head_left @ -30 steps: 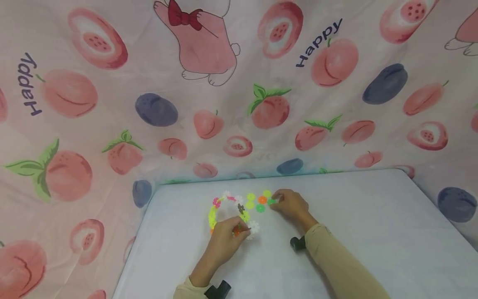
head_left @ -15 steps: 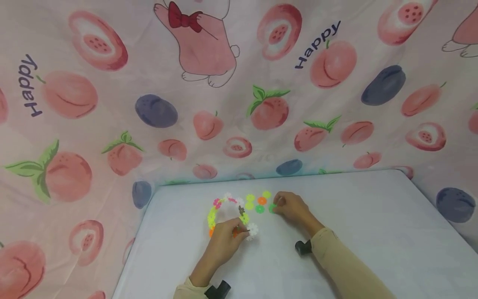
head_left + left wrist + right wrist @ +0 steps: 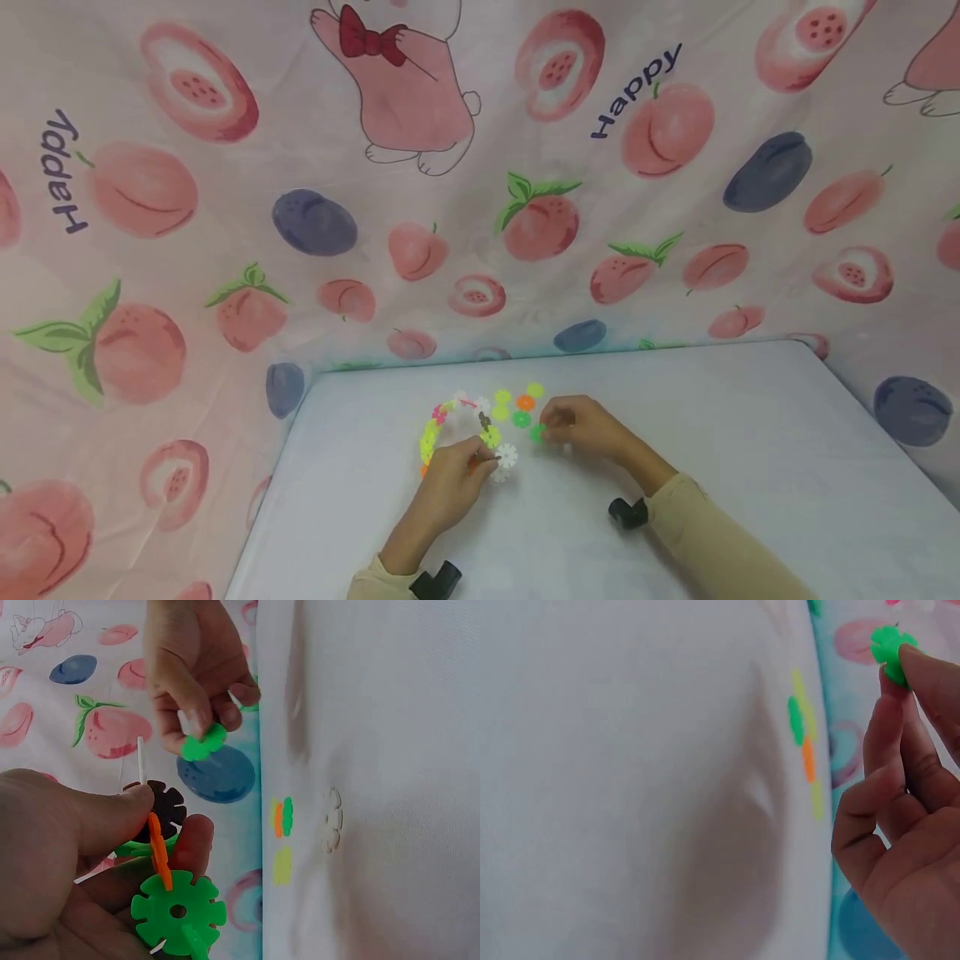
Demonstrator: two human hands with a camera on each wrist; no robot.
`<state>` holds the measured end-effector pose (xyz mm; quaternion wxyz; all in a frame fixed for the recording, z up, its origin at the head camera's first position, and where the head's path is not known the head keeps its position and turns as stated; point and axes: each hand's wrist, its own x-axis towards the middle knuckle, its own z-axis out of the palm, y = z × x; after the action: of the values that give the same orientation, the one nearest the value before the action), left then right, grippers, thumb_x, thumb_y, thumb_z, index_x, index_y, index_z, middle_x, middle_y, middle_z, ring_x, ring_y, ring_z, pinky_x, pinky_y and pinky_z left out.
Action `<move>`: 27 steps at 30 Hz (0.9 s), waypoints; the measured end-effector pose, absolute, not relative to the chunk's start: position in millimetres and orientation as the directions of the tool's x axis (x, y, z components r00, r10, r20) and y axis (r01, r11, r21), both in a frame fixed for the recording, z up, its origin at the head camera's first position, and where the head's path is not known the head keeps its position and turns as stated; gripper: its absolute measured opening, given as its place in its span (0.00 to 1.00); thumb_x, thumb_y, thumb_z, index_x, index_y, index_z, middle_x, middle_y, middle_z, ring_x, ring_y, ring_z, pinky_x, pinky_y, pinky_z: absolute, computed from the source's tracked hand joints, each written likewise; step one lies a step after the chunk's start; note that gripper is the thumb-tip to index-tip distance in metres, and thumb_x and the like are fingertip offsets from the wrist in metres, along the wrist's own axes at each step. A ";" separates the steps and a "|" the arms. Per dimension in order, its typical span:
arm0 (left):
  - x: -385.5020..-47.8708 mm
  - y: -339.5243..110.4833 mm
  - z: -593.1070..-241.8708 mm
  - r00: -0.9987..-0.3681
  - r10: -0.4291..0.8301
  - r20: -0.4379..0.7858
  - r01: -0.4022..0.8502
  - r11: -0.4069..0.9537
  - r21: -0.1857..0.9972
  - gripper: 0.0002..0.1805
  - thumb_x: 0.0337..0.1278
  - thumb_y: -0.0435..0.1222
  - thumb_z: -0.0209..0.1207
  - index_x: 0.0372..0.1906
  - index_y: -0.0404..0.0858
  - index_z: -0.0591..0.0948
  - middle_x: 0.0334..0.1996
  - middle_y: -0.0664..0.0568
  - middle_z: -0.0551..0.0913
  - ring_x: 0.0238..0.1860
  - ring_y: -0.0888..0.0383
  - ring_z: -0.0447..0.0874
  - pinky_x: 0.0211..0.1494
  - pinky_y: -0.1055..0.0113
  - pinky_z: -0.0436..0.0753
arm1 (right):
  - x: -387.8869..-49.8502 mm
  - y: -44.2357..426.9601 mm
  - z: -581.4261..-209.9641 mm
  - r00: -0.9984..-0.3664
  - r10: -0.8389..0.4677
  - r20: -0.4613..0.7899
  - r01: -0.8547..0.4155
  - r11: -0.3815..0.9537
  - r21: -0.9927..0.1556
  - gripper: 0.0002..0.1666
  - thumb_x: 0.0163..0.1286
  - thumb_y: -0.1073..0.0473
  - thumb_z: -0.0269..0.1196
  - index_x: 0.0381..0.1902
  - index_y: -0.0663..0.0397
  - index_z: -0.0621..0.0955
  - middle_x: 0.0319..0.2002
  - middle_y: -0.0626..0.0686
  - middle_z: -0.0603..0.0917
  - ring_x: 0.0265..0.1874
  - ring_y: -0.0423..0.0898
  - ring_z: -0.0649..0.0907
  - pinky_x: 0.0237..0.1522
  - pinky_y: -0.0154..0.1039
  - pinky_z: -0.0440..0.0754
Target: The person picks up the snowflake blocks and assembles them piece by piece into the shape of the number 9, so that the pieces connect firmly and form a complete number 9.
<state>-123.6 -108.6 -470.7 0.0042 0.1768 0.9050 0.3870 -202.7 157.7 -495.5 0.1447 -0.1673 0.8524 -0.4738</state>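
In the left wrist view, my left hand pinches a dark brown slotted flower disc between thumb and finger. An orange disc, seen edge-on, and a green disc join on below it. These belong to a curved chain of linked discs, partly hidden behind the hand in the head view. By the left fingertips shows a white disc. My right hand pinches a single green disc by its edge, raised off the table, to the right of the chain.
Several loose discs lie on the white table beyond the hands: yellow discs, an orange disc and a green disc. A fruit-printed cloth stands behind the table and along its left.
The right hand has drawn its green disc away from the loose discs, toward the table's front and slightly nearer the left hand. The left hand and chain have barely moved.
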 end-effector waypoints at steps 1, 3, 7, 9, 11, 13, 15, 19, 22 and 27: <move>-123.9 -108.6 -470.8 -0.937 0.325 0.127 0.317 0.639 0.700 0.04 0.65 0.36 0.66 0.38 0.40 0.84 0.29 0.58 0.85 0.21 0.68 0.65 0.25 0.74 0.71 | -200.2 156.8 -491.9 -0.898 -0.432 -0.082 -0.156 0.486 -0.860 0.08 0.63 0.56 0.73 0.36 0.47 0.84 0.35 0.47 0.86 0.37 0.46 0.83 0.37 0.43 0.82; -124.1 -108.6 -471.4 -0.937 0.327 0.123 0.317 0.646 0.694 0.03 0.65 0.36 0.66 0.39 0.41 0.84 0.29 0.57 0.85 0.21 0.68 0.66 0.25 0.74 0.72 | -195.6 155.2 -485.9 -0.890 -0.450 -0.070 -0.170 0.473 -0.865 0.08 0.63 0.55 0.73 0.36 0.47 0.83 0.35 0.46 0.86 0.37 0.46 0.83 0.36 0.42 0.82; -124.3 -108.5 -472.1 -0.935 0.333 0.123 0.322 0.649 0.690 0.02 0.66 0.35 0.65 0.39 0.41 0.83 0.30 0.56 0.86 0.22 0.68 0.67 0.27 0.74 0.73 | -186.3 151.4 -475.9 -0.877 -0.479 -0.038 -0.204 0.443 -0.873 0.09 0.63 0.54 0.74 0.36 0.47 0.83 0.34 0.47 0.86 0.36 0.46 0.84 0.38 0.40 0.83; -124.4 -108.5 -472.3 -0.934 0.335 0.122 0.323 0.648 0.690 0.02 0.66 0.35 0.65 0.39 0.42 0.83 0.31 0.56 0.87 0.22 0.68 0.67 0.27 0.74 0.74 | -182.1 149.3 -472.3 -0.873 -0.487 -0.024 -0.216 0.430 -0.877 0.09 0.63 0.54 0.74 0.36 0.47 0.83 0.34 0.47 0.86 0.36 0.46 0.84 0.38 0.40 0.83; -124.4 -108.6 -472.5 -0.934 0.336 0.122 0.323 0.646 0.692 0.02 0.66 0.36 0.65 0.40 0.42 0.83 0.32 0.56 0.87 0.21 0.68 0.67 0.27 0.74 0.73 | -178.9 147.2 -470.0 -0.870 -0.493 -0.008 -0.229 0.419 -0.879 0.09 0.63 0.54 0.74 0.35 0.47 0.83 0.34 0.47 0.86 0.36 0.45 0.84 0.38 0.40 0.82; -124.2 -108.6 -472.3 -0.933 0.337 0.124 0.324 0.640 0.697 0.02 0.66 0.36 0.65 0.40 0.42 0.84 0.32 0.56 0.87 0.20 0.68 0.65 0.26 0.74 0.72 | -176.5 145.7 -468.6 -0.868 -0.497 0.010 -0.243 0.407 -0.881 0.09 0.63 0.55 0.74 0.35 0.46 0.83 0.34 0.47 0.86 0.36 0.45 0.84 0.36 0.39 0.81; -123.9 -108.5 -471.9 -0.933 0.337 0.129 0.326 0.632 0.704 0.02 0.67 0.37 0.65 0.39 0.43 0.84 0.31 0.57 0.87 0.20 0.68 0.64 0.25 0.74 0.71 | -175.7 144.3 -468.4 -0.868 -0.496 0.028 -0.261 0.405 -0.876 0.08 0.63 0.55 0.74 0.34 0.45 0.83 0.34 0.46 0.86 0.36 0.44 0.84 0.35 0.39 0.81; -123.5 -107.7 -470.4 -0.927 0.344 0.149 0.343 0.615 0.710 0.03 0.67 0.38 0.65 0.38 0.42 0.84 0.30 0.58 0.86 0.21 0.69 0.65 0.25 0.74 0.71 | -174.9 142.9 -467.3 -0.868 -0.494 0.051 -0.281 0.404 -0.870 0.07 0.62 0.58 0.74 0.33 0.45 0.84 0.33 0.45 0.86 0.35 0.43 0.84 0.34 0.37 0.80; -123.3 -107.1 -468.9 -0.923 0.348 0.161 0.354 0.613 0.706 0.04 0.67 0.38 0.65 0.38 0.42 0.84 0.31 0.58 0.87 0.23 0.68 0.67 0.27 0.74 0.72 | -174.3 142.6 -465.3 -0.863 -0.501 0.063 -0.297 0.402 -0.866 0.06 0.62 0.59 0.74 0.32 0.46 0.85 0.33 0.44 0.87 0.35 0.41 0.84 0.34 0.37 0.81; -121.9 -105.9 -466.1 -0.920 0.347 0.185 0.372 0.617 0.694 0.04 0.65 0.38 0.67 0.38 0.42 0.85 0.36 0.57 0.89 0.28 0.68 0.73 0.33 0.74 0.77 | -173.3 142.9 -463.6 -0.855 -0.512 0.084 -0.321 0.394 -0.861 0.07 0.62 0.59 0.74 0.29 0.44 0.84 0.31 0.43 0.87 0.31 0.42 0.82 0.31 0.35 0.78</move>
<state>-121.9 -105.9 -466.1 -0.0161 0.1998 0.8990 0.3893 -173.3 142.9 -463.6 0.0977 -0.2512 0.8293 -0.4896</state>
